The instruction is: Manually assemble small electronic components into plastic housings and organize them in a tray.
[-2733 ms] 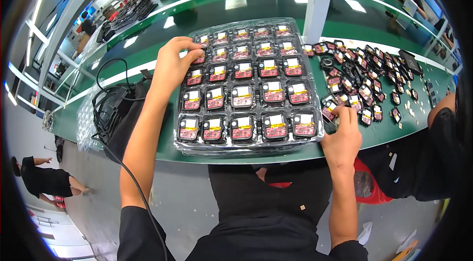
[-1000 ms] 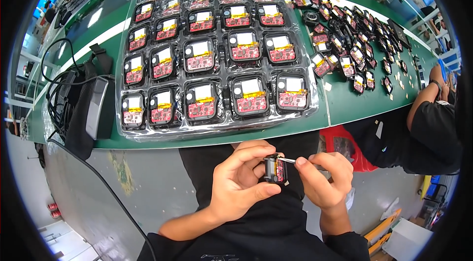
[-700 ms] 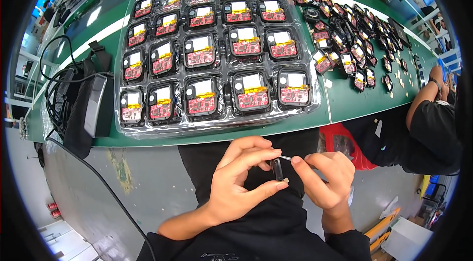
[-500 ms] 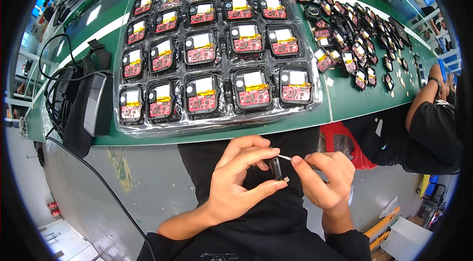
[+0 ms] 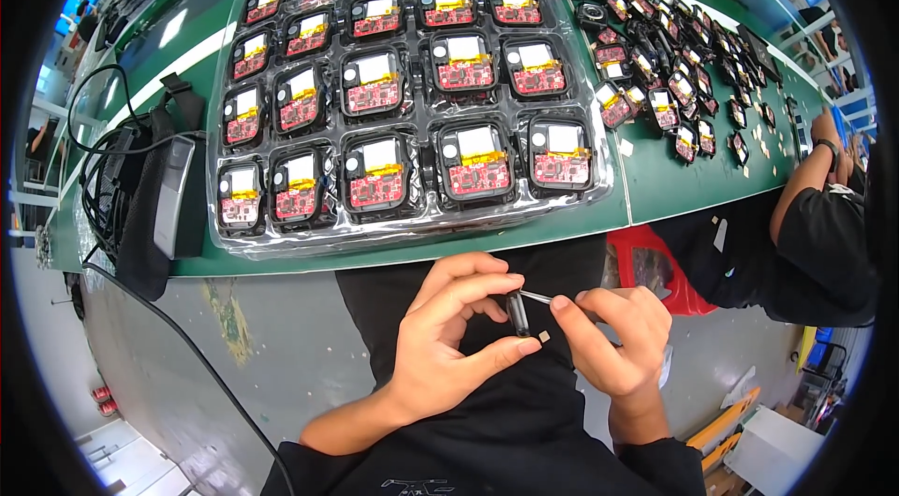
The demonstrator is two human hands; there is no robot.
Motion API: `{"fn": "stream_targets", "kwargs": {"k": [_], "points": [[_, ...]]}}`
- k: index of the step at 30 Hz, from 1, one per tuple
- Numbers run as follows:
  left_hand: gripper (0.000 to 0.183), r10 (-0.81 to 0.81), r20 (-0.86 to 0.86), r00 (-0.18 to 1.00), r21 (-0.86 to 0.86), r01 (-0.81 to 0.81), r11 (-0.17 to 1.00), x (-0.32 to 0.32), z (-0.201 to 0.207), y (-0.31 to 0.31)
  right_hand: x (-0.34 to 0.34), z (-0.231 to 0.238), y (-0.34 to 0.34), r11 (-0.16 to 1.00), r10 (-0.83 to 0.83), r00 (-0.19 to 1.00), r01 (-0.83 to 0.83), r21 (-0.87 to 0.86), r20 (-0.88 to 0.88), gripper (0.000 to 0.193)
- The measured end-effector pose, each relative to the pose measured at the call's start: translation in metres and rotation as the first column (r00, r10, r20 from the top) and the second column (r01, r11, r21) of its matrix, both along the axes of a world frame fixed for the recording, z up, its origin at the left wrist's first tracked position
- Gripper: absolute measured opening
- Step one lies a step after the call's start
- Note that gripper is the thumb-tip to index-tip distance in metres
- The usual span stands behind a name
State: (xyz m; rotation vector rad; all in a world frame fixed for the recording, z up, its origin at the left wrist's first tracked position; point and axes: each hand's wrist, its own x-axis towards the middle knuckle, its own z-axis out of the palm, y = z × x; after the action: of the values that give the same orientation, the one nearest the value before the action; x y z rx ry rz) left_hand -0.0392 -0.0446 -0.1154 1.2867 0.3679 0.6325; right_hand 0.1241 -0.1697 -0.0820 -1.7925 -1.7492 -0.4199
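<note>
Left hand [image 5: 448, 346]: grip clamped on a small dark module [image 5: 518, 313], held over the lap below the counter [image 5: 693, 187] edge. Right hand [image 5: 623, 346]: grip pinched on thin tweezers [image 5: 538, 296] touching the module. Risk: the tweezers slipping, or the module dropping to the floor.

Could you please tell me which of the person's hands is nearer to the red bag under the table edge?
Right. The right hand sits just below and left of the red bag, while the left hand is farther left, across the small dark part both hands hold.
</note>
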Motion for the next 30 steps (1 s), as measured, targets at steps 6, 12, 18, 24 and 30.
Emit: {"fn": "stream_targets", "kwargs": {"k": [6, 12, 18, 24, 30], "points": [[0.056, -0.016, -0.03, 0.999, 0.046, 0.017, 0.999, 0.0, 0.0, 0.0, -0.001, -0.001, 0.001, 1.0, 0.002, 1.0, -0.002, -0.026, 0.018, 0.033], [0.059, -0.003, 0.055, 0.998, -0.327, 0.021, 0.945, 0.001, 0.004, -0.003, -0.006, -0.015, 0.003, 0.999, -0.006, 0.952, 0.017, 0.034, -0.305, 0.029], [0.06, 0.03, 0.019, 0.999, -0.493, -0.017, 0.87, 0.002, 0.013, -0.006, -0.012, -0.025, 0.005, 0.995, -0.052, 0.841, 0.093, 0.048, -0.538, 0.024], [0.054, -0.026, 0.139, 0.99, -0.421, 0.083, 0.903, 0.001, -0.001, -0.003, -0.013, -0.022, 0.005, 0.993, -0.09, 0.893, 0.115, 0.031, -0.442, 0.027], [0.055, -0.03, 0.133, 0.991, -0.411, 0.082, 0.908, 0.001, -0.002, -0.003, -0.01, -0.021, 0.004, 0.995, -0.07, 0.868, 0.093, 0.024, -0.492, 0.026]]}}
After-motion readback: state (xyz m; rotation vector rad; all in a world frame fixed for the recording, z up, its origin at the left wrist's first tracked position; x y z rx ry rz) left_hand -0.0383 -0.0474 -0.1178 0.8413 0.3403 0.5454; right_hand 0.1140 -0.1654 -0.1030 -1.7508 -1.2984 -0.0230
